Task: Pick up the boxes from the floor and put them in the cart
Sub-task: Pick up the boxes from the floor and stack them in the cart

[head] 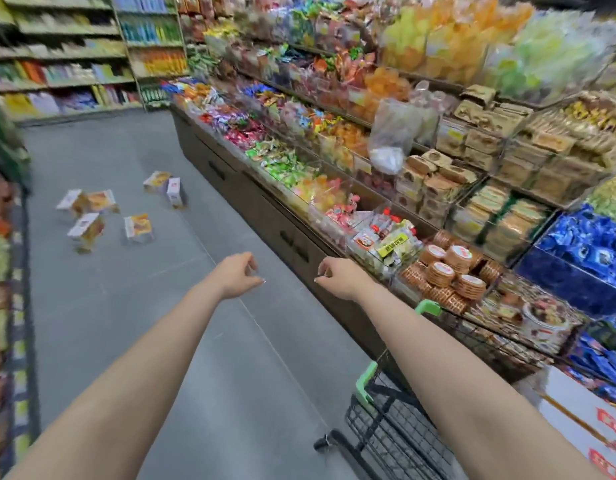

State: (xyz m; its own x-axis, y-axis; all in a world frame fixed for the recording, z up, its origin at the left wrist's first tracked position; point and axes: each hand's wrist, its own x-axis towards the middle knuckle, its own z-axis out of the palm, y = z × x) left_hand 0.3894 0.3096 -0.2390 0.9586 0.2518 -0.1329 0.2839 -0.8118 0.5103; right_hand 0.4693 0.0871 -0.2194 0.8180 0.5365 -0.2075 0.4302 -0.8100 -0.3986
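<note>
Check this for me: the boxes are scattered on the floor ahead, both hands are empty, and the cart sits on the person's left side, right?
Not quite. The head view shows the cart on the person's right side, beside the snack display, under the right arm. The rest holds: the boxes lie scattered on the floor ahead, and the left hand and right hand are both empty.
</note>
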